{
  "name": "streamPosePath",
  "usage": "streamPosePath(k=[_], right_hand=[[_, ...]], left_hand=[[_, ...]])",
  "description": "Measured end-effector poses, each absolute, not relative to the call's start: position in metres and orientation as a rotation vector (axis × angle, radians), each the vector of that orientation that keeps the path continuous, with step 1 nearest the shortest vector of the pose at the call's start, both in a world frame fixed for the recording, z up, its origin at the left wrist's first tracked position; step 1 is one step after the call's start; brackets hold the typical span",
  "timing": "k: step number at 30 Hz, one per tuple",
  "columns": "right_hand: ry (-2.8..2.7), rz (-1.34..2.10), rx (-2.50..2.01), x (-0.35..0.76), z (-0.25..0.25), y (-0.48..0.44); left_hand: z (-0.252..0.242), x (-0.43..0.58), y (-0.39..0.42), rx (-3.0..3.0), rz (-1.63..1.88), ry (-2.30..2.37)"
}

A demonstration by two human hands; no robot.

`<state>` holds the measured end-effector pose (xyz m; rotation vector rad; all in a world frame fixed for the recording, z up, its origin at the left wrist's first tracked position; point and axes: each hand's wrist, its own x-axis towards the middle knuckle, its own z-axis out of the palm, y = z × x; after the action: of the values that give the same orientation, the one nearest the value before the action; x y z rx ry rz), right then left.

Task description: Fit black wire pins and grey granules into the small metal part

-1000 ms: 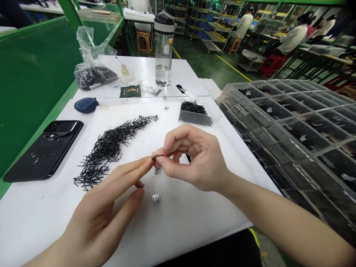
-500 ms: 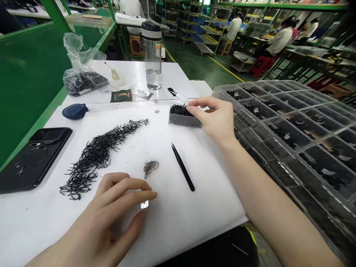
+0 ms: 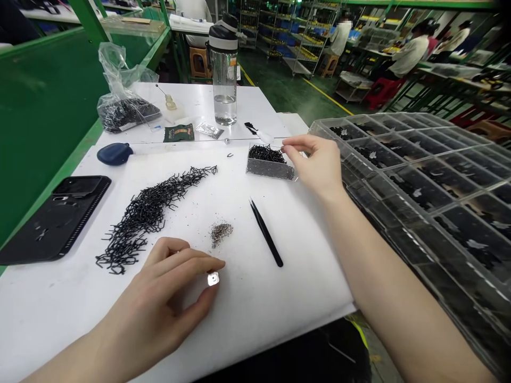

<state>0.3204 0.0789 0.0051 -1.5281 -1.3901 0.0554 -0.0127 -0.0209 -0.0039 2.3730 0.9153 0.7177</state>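
My left hand point(image 3: 167, 287) rests low on the white sheet point(image 3: 275, 303), its thumb and fingertips gripping a small shiny metal bead point(image 3: 213, 279). My right hand point(image 3: 315, 164) is at the far side of the sheet, its pinched fingertips just beside a small clear box point(image 3: 270, 169) of black wire pieces. Whether those fingers hold a piece is too small to tell. Black tweezers point(image 3: 266, 239) lie between my hands, near a small heap of grey granules point(image 3: 220, 233). A long pile of bent black wire pieces point(image 3: 143, 218) lies left of my left hand.
A large clear compartmented tray point(image 3: 415, 181) with dark parts borders the table on the right. A black phone point(image 3: 56, 221), blue pouch point(image 3: 115, 154), water bottle point(image 3: 223, 74) and plastic bag of black pieces point(image 3: 125, 111) stand around the sheet. Co-workers point(image 3: 407, 56) sit far behind.
My hands have parted: the right moved to the clear box and the tweezers now lie on the sheet. My left hand has taken the metal bead from the sheet.
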Motion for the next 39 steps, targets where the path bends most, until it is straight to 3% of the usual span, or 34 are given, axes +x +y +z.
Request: streamPosePath(k=[7,13,16,23,28,39], right_hand=[[-1.408,0.067,-1.61,0.319,0.042,0.053],[-1.978,0.75,-1.692,0.278,0.052,0.016],[-2.063,0.85,-1.634,0.265,0.033,0.013],[-1.812,1.075,-1.366,0.269,0.014,0.015],[-1.369,1.584,-0.884,0.257,0.011,0.02],[-1.871,1.065,-1.102,0.262,-0.004,0.017]], left_hand=[[-0.005,-0.015,-0.02,2.364,0.725,0.971],[-0.001,-0.016,-0.019,2.349,0.673,1.045],[0.0,-0.015,-0.02,2.331,0.662,1.073],[0.001,-0.012,-0.022,2.378,0.731,1.015],[-0.001,-0.01,-0.023,2.38,0.748,1.053],[0.005,-0.01,-0.023,2.359,0.623,1.159]])
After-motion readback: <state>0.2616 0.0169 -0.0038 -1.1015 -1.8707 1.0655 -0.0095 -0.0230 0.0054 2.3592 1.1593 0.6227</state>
